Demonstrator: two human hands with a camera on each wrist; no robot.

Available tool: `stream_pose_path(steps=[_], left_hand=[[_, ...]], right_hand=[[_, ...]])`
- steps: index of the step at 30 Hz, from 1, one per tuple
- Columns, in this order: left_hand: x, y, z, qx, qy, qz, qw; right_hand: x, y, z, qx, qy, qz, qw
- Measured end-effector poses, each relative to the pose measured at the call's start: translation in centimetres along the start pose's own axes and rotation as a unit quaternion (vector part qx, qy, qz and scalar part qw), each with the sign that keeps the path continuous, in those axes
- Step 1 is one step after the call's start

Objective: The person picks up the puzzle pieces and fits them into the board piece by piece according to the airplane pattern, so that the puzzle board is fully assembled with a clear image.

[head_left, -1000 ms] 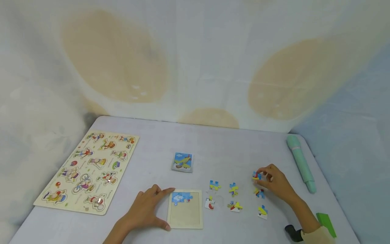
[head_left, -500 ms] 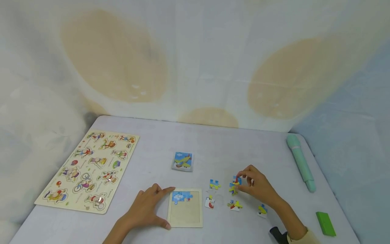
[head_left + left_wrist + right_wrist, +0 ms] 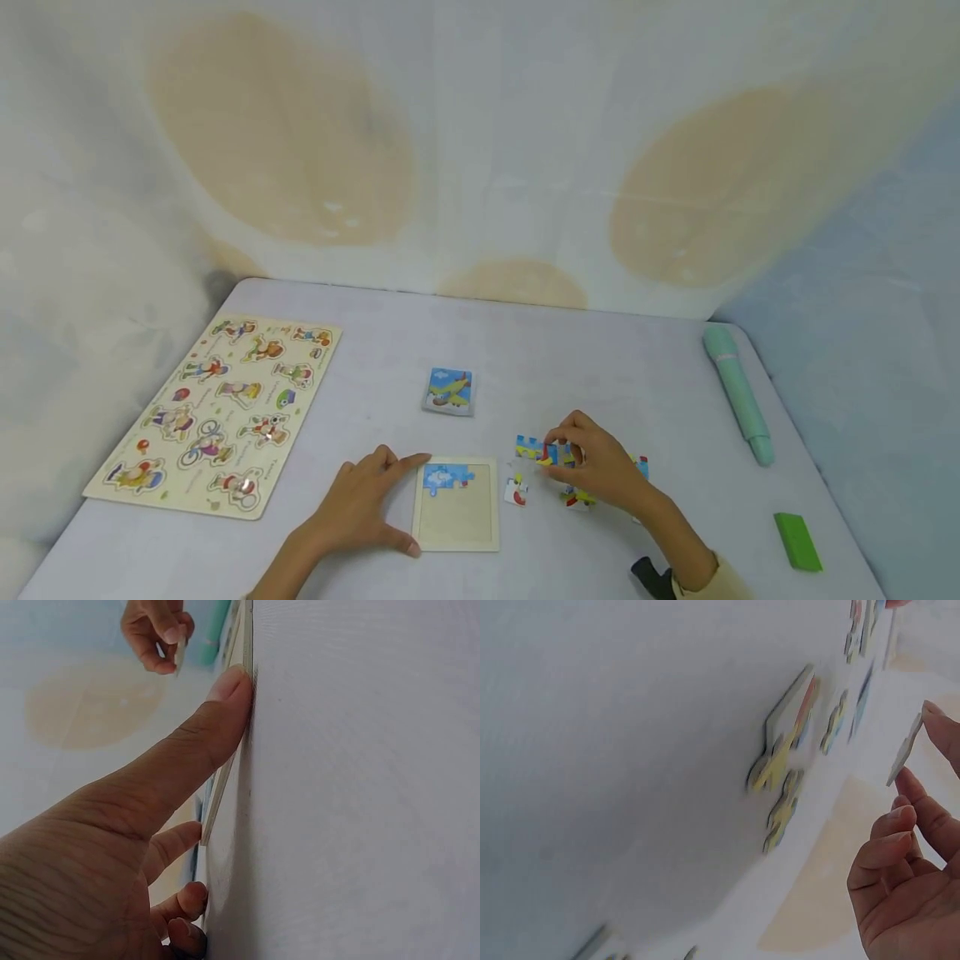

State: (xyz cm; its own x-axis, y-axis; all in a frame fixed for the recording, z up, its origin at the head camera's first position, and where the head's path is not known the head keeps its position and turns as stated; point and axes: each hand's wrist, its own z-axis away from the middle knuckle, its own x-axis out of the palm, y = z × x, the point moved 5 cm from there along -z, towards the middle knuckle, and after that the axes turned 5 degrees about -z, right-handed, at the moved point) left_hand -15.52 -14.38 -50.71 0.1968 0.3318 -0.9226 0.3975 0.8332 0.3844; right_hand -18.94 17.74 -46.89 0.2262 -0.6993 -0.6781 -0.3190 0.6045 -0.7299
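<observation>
My left hand [image 3: 360,504] spans the left side of a wooden puzzle tray [image 3: 456,535], thumb and index finger extended to its two left corners. In the left wrist view the thumb [image 3: 202,727] rests against the tray's edge. Joined blue sky pieces [image 3: 446,477] lie in the tray's upper left. My right hand [image 3: 600,467] pinches a jigsaw piece [image 3: 545,456] with red and yellow on it. The right wrist view shows this piece [image 3: 905,750] edge-on between thumb and finger, raised off the table. Loose pieces [image 3: 516,491] lie below and behind that hand, some partly hidden.
A peg puzzle board [image 3: 247,392] with printed figures lies at left. Behind the tray is a small airplane picture [image 3: 448,392]. A mint-green tube [image 3: 738,396] and a green block [image 3: 798,542] lie at right.
My right hand has carried the piece left from the right-hand loose pieces toward the tray, crossing over other pieces. The left hand keeps its place at the tray.
</observation>
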Motion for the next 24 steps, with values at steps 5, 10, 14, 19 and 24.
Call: stream_pose_path(steps=[5,10,14,19,24], left_hand=[[0.1,-0.1,-0.1,0.0,-0.003,0.0,1.0],[0.1,-0.1,-0.2,-0.002,-0.002,0.0,1.0],[0.2,-0.2,-0.2,-0.004,-0.003,-0.002,1.0],[0.3,-0.2,-0.3,-0.003,-0.004,-0.002,1.0],[0.2,-0.2,-0.1,0.0,-0.001,-0.003,1.0]], right_hand=[[1.0,-0.8,-0.4,-0.02,-0.009,0.016,0.9996],[1.8,-1.6,-0.6,-0.035,-0.013,0.025,0.999],[2.4,-2.0,-0.7,-0.039,-0.01,0.033,0.9986],[3.3,-2.5,-0.8,-0.029,-0.018,0.047,0.9983],[4.4,-3.0,-0.8,-0.024,-0.042,0.07,0.9964]])
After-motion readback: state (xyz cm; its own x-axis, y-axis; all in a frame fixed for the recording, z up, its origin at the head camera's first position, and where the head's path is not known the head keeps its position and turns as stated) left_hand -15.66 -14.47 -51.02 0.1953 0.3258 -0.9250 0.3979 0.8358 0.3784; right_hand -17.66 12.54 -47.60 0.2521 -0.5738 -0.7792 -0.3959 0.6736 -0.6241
